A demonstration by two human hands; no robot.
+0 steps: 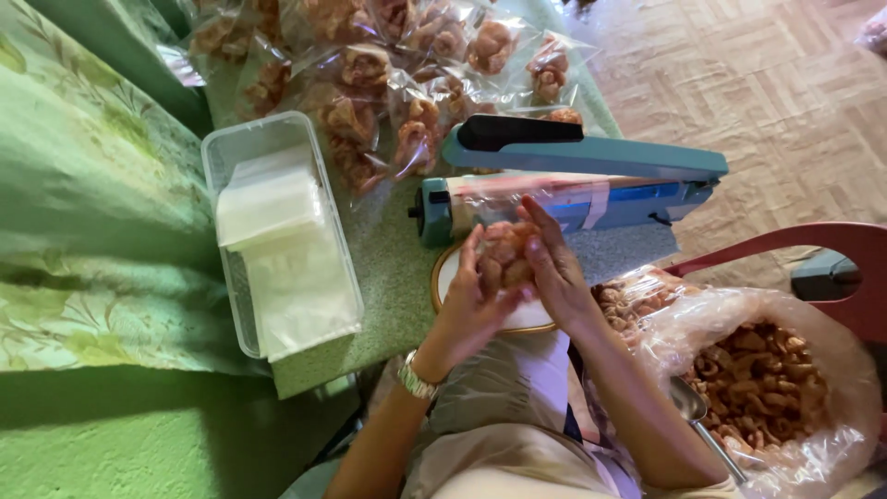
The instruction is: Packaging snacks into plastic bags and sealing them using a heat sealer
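Note:
Both hands hold one small clear bag of brown fried snacks between them, its open top lying in the jaw of a teal heat sealer. My left hand, with a metal watch on its wrist, grips the bag's left side. On the bag's right side is my right hand, fingers stretched toward the sealer. Under the hands lies a round white plate with a gold rim. The sealer's arm is raised.
A clear plastic box of empty bags stands at left. Several sealed snack bags lie behind the sealer. At right, a large plastic sack of fried snacks with a metal scoop sits beside a red chair.

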